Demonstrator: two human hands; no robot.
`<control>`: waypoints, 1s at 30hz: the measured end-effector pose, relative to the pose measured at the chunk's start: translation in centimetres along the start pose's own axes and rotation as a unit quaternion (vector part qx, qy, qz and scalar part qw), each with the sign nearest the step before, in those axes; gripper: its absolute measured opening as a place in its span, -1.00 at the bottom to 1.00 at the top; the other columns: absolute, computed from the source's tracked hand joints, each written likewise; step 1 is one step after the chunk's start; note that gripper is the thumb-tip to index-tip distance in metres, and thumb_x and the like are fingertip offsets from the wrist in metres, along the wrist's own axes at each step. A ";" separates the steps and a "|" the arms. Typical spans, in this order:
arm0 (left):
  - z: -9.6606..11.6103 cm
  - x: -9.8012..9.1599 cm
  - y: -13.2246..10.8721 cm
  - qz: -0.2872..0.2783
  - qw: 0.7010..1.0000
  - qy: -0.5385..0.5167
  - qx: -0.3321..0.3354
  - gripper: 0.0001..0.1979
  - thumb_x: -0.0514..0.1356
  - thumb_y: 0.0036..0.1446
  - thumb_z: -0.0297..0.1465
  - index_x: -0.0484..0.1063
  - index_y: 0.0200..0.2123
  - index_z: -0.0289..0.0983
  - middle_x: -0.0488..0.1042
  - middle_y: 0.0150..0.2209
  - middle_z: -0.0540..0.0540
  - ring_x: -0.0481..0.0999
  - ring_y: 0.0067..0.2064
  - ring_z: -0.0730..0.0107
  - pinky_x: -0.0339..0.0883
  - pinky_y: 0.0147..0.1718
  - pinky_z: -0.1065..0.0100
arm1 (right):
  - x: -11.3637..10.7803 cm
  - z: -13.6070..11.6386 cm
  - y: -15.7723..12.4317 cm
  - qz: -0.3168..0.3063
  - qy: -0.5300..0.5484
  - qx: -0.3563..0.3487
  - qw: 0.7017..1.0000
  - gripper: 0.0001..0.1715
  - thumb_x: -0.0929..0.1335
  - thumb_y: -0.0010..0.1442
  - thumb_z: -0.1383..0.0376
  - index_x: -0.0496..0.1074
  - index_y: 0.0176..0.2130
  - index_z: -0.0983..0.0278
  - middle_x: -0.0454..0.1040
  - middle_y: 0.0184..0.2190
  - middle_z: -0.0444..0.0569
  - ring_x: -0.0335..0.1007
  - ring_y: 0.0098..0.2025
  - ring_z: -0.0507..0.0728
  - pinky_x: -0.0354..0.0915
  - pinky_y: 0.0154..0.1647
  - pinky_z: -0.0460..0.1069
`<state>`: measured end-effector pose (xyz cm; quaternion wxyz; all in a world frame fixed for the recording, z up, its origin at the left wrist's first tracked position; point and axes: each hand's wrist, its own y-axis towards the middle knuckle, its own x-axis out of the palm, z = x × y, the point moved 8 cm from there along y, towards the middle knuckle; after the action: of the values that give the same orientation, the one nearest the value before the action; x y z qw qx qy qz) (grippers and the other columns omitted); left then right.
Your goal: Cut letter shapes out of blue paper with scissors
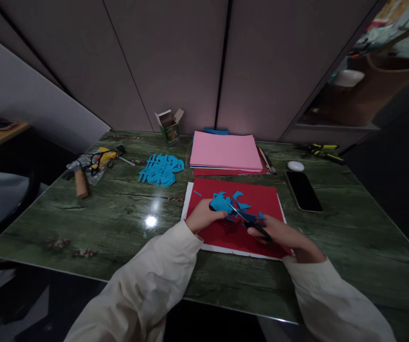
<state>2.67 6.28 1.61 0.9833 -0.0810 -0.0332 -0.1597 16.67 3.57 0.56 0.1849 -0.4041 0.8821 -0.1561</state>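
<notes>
My left hand [204, 215] is closed on a piece of blue paper [220, 203], thumb on top, above a red sheet [222, 240]. In my right hand [273, 231] is a pair of scissors with black handles [259, 229], its blades pointing left at the blue paper. The blades reach the paper's right edge; how far they are apart is hard to make out. Blue paper scraps [239, 197] lie on the red sheet beyond and between the hands. A white sheet [187, 202] shows from under the red one.
Blue cut-out letters [161, 169] lie left on the green table [118, 228]. Behind the red sheet is a stack of pink paper [225, 151] beside pencils [266, 160]. A phone [303, 191], white oval case [296, 166] and pliers [323, 153] are right; an open box [170, 129] stands behind.
</notes>
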 end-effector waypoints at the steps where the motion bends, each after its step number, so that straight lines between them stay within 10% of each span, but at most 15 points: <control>1: 0.0 0.0 0.0 -0.001 1.000 -0.001 0.001 -0.67 0.29 -0.23 -0.35 0.49 -0.33 -0.41 0.52 -0.30 -0.20 0.45 -0.21 0.16 0.26 -0.19 0.22 | -0.1 0.1 0.0 0.003 0.004 0.004 1.000 -0.64 0.28 0.04 0.03 0.22 -0.39 0.28 0.14 -0.70 -0.26 -0.01 -0.67 -0.06 -0.10 -0.66 -0.14; 30: -1.8 0.2 0.0 0.033 0.998 -0.058 -0.016 -0.76 0.25 -0.16 -0.33 0.48 -0.42 -0.39 0.48 -0.51 -0.14 0.41 -0.47 0.37 0.22 -0.48 0.38 | -0.2 0.5 0.4 0.043 -0.001 0.008 0.999 -0.68 0.28 0.04 0.06 0.25 -0.43 0.27 0.17 -0.72 -0.24 -0.01 -0.68 -0.06 -0.09 -0.67 -0.14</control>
<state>2.93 5.90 -0.17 0.9830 -0.1065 -0.0849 -0.1230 16.79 3.95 -0.05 0.1955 -0.3647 0.8972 -0.1545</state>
